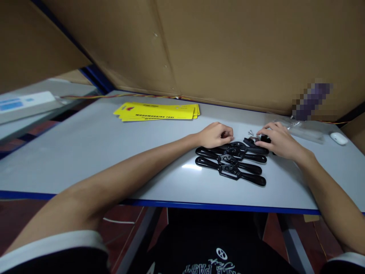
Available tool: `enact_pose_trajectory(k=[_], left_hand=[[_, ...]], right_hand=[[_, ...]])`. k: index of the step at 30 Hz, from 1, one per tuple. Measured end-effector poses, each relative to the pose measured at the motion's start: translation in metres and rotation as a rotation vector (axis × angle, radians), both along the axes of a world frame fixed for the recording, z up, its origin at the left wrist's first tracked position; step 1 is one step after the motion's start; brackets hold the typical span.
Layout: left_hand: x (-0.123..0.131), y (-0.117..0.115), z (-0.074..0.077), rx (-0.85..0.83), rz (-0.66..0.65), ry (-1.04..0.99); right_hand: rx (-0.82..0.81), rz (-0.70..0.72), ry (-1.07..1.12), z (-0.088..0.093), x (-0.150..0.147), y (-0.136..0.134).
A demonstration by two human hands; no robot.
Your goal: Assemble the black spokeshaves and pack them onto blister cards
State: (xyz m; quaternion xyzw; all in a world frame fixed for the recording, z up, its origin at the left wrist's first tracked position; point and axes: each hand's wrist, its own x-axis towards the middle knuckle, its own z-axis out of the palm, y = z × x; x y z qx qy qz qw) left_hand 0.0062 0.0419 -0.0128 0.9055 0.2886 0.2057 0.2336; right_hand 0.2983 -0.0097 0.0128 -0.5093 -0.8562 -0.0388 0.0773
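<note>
Several black spokeshaves (229, 170) lie in a close row on the grey table, their handles pointing left and right. My left hand (215, 135) rests at the far end of the row, fingers curled into a loose fist with nothing visible inside. To the right, my right hand (278, 140) hovers over small dark metal parts (265, 139), thumb and fingers apart around them. A brownish flat piece (253, 139) lies by those fingertips. Just beyond are a few small silver screws (251, 132). The right palm partly hides the black parts.
Yellow cards (159, 111) printed with woodworking tool lettering lie stacked at the back left. Clear plastic bags (305, 133) and a white mouse-shaped object (338, 138) are on the right. A cardboard wall (216, 53) rises behind the table, with a thin cable (125, 96) along its foot.
</note>
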Motion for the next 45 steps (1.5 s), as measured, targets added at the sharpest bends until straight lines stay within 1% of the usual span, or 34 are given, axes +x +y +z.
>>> enact_pose_trajectory(k=[4, 11, 14, 17, 20, 24, 29, 34, 36, 37, 41, 43, 45], left_hand=[[-0.001, 0.001, 0.000, -0.002, -0.004, 0.001], [-0.001, 0.001, 0.000, -0.013, -0.019, 0.004], [-0.001, -0.001, 0.002, -0.019, -0.058, 0.022], [-0.001, -0.002, 0.004, -0.001, -0.086, 0.047], [-0.003, -0.003, 0.005, 0.011, -0.105, 0.054], [-0.004, -0.001, 0.003, 0.009, -0.104, 0.053], [-0.003, 0.001, 0.002, -0.002, -0.095, 0.035], [-0.003, 0.000, 0.002, -0.020, -0.085, 0.026], [-0.002, 0.000, 0.003, -0.040, -0.081, 0.026], [-0.002, 0.001, 0.003, -0.053, -0.078, 0.023], [-0.002, 0.002, 0.003, -0.109, -0.070, 0.011], [-0.002, 0.003, 0.002, -0.114, -0.069, 0.004], [-0.002, 0.003, 0.002, -0.115, -0.062, -0.007]], right_hand=[[-0.121, 0.036, 0.046, 0.002, 0.006, 0.002], [-0.205, -0.025, 0.084, 0.009, -0.001, 0.001], [-0.214, -0.031, 0.077, 0.009, 0.000, -0.001], [-0.220, 0.008, 0.088, 0.009, 0.000, -0.002], [-0.262, 0.022, 0.107, 0.011, 0.000, -0.004], [-0.309, -0.012, 0.079, 0.014, 0.000, -0.005], [-0.306, -0.030, 0.065, 0.016, 0.000, -0.005], [-0.290, 0.035, 0.129, 0.018, -0.003, -0.008], [-0.261, 0.077, 0.171, 0.019, -0.008, -0.010], [-0.209, 0.089, 0.195, 0.020, -0.011, -0.011], [0.099, 0.055, 0.306, 0.020, -0.024, -0.017], [0.158, 0.037, 0.365, 0.018, -0.030, -0.021], [0.172, 0.058, 0.414, 0.012, -0.037, -0.025]])
